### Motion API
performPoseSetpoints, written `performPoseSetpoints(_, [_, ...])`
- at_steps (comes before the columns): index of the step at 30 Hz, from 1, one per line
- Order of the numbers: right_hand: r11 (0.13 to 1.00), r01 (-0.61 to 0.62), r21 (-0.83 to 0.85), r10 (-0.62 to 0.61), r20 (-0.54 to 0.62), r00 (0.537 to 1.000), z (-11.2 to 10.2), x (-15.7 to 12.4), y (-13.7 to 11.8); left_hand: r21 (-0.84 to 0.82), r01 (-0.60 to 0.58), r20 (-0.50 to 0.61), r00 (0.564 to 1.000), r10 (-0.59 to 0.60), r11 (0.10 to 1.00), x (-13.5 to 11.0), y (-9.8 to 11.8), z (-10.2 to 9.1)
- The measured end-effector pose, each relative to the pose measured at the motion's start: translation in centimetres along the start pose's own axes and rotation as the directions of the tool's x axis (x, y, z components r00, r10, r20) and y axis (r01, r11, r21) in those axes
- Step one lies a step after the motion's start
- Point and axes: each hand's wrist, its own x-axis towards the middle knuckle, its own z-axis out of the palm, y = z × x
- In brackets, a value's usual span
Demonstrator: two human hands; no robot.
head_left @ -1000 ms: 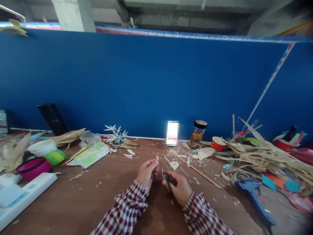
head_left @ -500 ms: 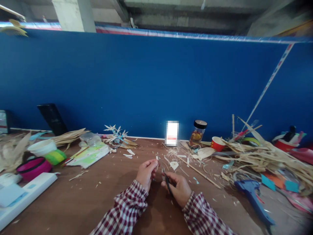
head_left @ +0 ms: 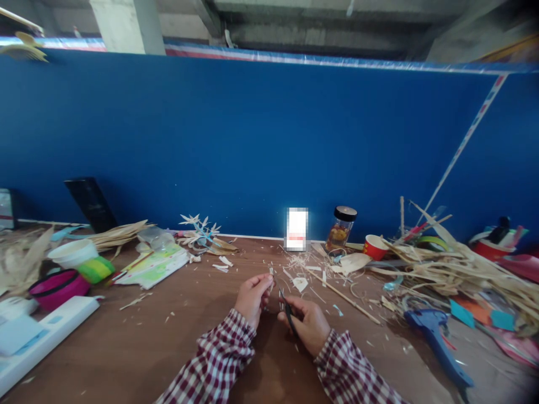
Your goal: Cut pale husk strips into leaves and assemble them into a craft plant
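My left hand (head_left: 252, 300) is closed in a pinch, thumb against forefinger, on a small pale strip (head_left: 272, 271) that pokes up past the fingertips. Just to its right, my right hand (head_left: 310, 324) is wrapped round black-handled scissors (head_left: 288, 313). Their thin blades point up and left towards the strip; whether they touch it I cannot tell. Both hands are above the brown table (head_left: 236, 359). Beyond them lie a cut white scrap (head_left: 300, 284), fine pale shavings (head_left: 300, 260) and a thin stick (head_left: 343, 294).
At right are a blue glue gun (head_left: 438, 342), a heap of dried husks (head_left: 446, 275), a red paper cup (head_left: 375, 247) and a black-lidded jar (head_left: 339, 233). Leftward stand a white power strip (head_left: 54, 331), a magenta bowl (head_left: 59, 290) and a spiky pale flower piece (head_left: 201, 230). A blue partition (head_left: 252, 146) rises behind.
The scissor blades have shifted up and left, closer to the strip in my left hand. Both hands have otherwise hardly moved.
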Motion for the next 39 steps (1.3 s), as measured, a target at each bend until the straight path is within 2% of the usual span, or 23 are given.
performPoseSetpoints(11, [0.999, 0.008, -0.032, -0.008, 0.008, 1.0, -0.13, 0.13, 0.3, -0.028, 0.008, 0.037, 0.999, -0.007, 1.0, 0.23, -0.25, -0.25])
performPoseSetpoints(20, [0.999, -0.032, 0.044, 0.031, 0.017, 0.999, 0.07, 0.16, 0.77, -0.029, 0.012, 0.046, 0.999, -0.011, 1.0, 0.27, -0.27, -0.25])
performPoseSetpoints(25, [0.999, -0.017, 0.028, 0.017, -0.002, 1.0, -0.12, 0.38, 0.63, -0.028, 0.012, 0.051, 0.999, -0.011, 1.0, 0.29, -0.21, -0.29])
performPoseSetpoints(39, [0.999, 0.018, 0.033, -0.019, 0.026, 0.999, -0.05, 0.05, 0.14, -0.02, 0.008, 0.004, 1.0, -0.008, 1.0, 0.41, -0.28, -0.24])
